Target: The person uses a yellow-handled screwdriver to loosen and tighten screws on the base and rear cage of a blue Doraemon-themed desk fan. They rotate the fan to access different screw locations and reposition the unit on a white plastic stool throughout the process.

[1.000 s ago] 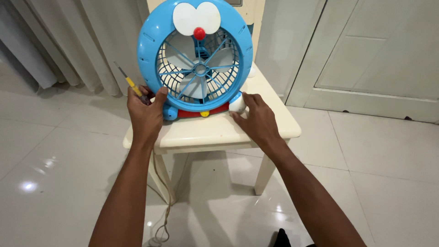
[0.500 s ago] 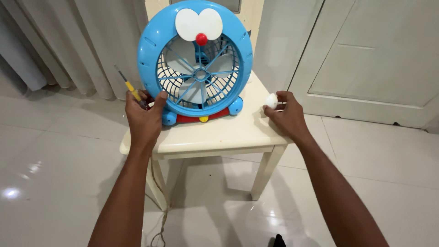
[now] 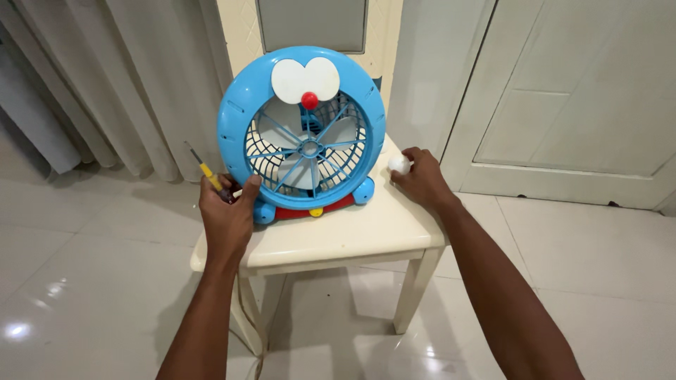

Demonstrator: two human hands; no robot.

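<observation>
Gripping a yellow screwdriver (image 3: 205, 173) beside the blue fan (image 3: 303, 130), left hand (image 3: 227, 214); right hand (image 3: 421, 181) fingers pinched on a white ball (image 3: 399, 165)

The screwdriver (image 3: 208, 174) handle (yellow) is hidden in the left hand (image 3: 227, 217).

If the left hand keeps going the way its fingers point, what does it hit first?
The left hand, holding a yellow screwdriver, points up and away. Its thumb is already at the blue fan, so it would likely meet the fan's lower left rim first; depth is unclear.
</observation>
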